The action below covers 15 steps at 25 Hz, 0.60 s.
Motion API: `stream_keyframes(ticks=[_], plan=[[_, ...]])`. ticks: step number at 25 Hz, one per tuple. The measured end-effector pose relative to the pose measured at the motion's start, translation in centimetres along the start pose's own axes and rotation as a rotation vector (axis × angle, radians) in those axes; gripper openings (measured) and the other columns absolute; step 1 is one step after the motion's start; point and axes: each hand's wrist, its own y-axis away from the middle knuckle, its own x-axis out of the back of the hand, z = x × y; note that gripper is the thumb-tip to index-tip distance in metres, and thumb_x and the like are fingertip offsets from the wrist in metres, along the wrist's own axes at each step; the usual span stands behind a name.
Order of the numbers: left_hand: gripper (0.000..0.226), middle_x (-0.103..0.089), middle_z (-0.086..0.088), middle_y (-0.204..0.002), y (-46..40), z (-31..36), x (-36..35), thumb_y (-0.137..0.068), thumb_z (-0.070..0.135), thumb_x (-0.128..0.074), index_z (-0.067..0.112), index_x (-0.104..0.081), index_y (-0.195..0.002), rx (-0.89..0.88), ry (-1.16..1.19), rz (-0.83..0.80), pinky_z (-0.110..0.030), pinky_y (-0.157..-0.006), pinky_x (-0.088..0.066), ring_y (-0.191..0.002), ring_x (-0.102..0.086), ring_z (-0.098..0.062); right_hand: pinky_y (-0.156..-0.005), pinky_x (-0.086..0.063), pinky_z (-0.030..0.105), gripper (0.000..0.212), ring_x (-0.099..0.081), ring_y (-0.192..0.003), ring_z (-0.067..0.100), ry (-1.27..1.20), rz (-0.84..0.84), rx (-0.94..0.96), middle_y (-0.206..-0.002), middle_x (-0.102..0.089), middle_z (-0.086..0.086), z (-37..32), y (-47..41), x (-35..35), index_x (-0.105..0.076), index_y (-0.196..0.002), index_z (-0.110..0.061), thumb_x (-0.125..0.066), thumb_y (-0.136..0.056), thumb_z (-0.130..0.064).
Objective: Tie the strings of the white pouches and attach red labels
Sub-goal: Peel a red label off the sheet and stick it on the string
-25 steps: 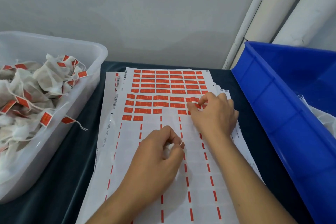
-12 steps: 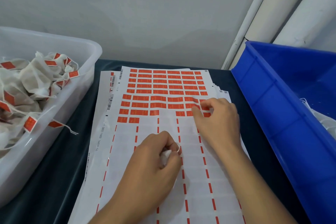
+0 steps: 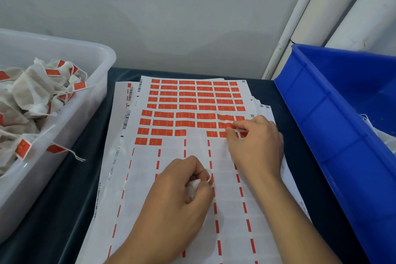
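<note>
While the left hand (image 3: 182,186) clutches a white pouch (image 3: 192,185), right hand (image 3: 256,141) fingertips pinching a red label (image 3: 230,125) on the sheet (image 3: 171,167).

Two bare forearms rising from the bottom edge of the frame, sleeveless as far as visible, ending in the left hand (image 3: 182,186) at lower centre and the right hand (image 3: 256,141) at centre right, with short plain nails, no rings, no watch, no gloves.
</note>
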Motion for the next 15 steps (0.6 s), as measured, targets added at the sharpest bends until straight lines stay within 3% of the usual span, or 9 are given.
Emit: stream_keyframes(ticks=[3, 8, 10, 12, 15], plan=[[0.007, -0.065, 0.026, -0.094, -0.1, -0.1, 0.0, -0.089, 0.036, -0.056, 0.042, -0.056, -0.085, -0.002, 0.004, 0.007, -0.017, -0.073, -0.051, -0.097, -0.059, 0.005, -0.087, -0.053, 0.037, 0.028, -0.051, -0.091, 0.008, -0.028, -0.007, 0.012, -0.111, -0.069, -0.009, 0.0, -0.1, 0.1, -0.079, -0.11, -0.031, -0.074, -0.089, -0.048], [0.011, -0.067, 0.022, -0.093, 0.0, 0.0, 0.1, -0.08, 0.043, -0.049, 0.036, -0.058, -0.082, -0.005, 0.027, -0.001, -0.021, -0.076, -0.054, -0.097, -0.061, 0.002, -0.079, -0.057, 0.028, 0.01, -0.062, -0.084, 0.01, -0.116, -0.072, 0.029, -0.099, -0.069, -0.012, 0.9, -0.8, 0.8, -0.079, -0.095, -0.03, -0.071, -0.095, -0.037], [0.011, -0.067, 0.022, -0.093, 0.1, 0.1, 0.2, -0.081, 0.042, -0.05, 0.035, -0.059, -0.081, 0.004, 0.03, -0.001, -0.021, -0.077, -0.055, -0.097, -0.062, 0.002, -0.084, -0.058, 0.031, 0.01, -0.063, -0.087, 0.008, -0.154, -0.11, 0.02, -0.1, -0.068, -0.014, 1.4, -1.2, 1.1, -0.078, -0.094, -0.031, -0.071, -0.095, -0.037], [0.014, -0.067, 0.021, -0.093, 0.1, 0.1, 0.2, -0.08, 0.042, -0.049, 0.034, -0.059, -0.082, 0.006, 0.031, 0.002, -0.021, -0.077, -0.055, -0.097, -0.062, 0.002, -0.087, -0.058, 0.033, 0.016, -0.064, -0.093, 0.008, -0.193, -0.128, 0.029, -0.105, -0.068, -0.017, 1.6, -1.0, 1.1, -0.078, -0.1, -0.032, -0.072, -0.092, -0.045], [0.01, -0.067, 0.021, -0.092, 0.1, 0.1, 0.2, -0.086, 0.038, -0.052, 0.034, -0.06, -0.082, 0.017, 0.021, 0.006, -0.019, -0.076, -0.054, -0.096, -0.061, 0.002, -0.085, -0.049, 0.024, 0.034, -0.058, -0.098, 0.004, -0.155, -0.117, 0.071, -0.111, -0.064, -0.021, 1.6, -0.5, 0.8, -0.077, -0.109, -0.035, -0.073, -0.086, -0.059]])
